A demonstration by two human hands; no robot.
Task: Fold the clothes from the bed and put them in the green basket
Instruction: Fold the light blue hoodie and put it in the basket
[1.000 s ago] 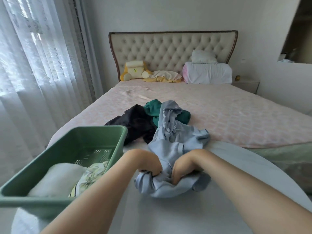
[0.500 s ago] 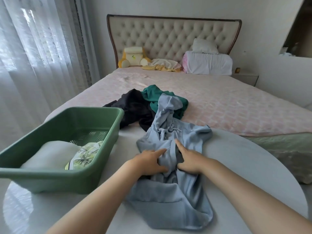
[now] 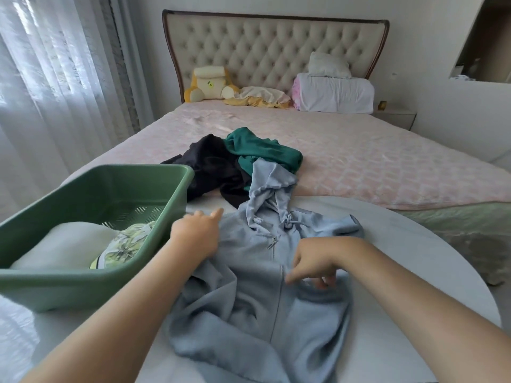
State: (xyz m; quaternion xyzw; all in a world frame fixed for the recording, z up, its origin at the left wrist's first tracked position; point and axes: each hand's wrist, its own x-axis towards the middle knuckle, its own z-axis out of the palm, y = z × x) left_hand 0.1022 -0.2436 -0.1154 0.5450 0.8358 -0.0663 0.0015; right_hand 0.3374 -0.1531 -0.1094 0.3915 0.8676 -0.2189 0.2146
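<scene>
Head view, blue hoodie [image 3: 249, 275] beneath left hand [image 3: 197, 236], right hand [image 3: 315, 262]

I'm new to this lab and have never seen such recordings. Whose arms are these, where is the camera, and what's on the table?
There is no machine here. These are a person's two bare arms, filmed by a wide-angle camera worn on their head, which looks forward and down. A light blue hoodie lies spread on the white round table. The left hand rests open at its shoulder. The right hand curls its fingers down onto the cloth near the zip; I cannot tell whether it pinches. The green basket beside it holds a white folded cloth. A black garment and a green garment lie at the edge of the bed.
</scene>
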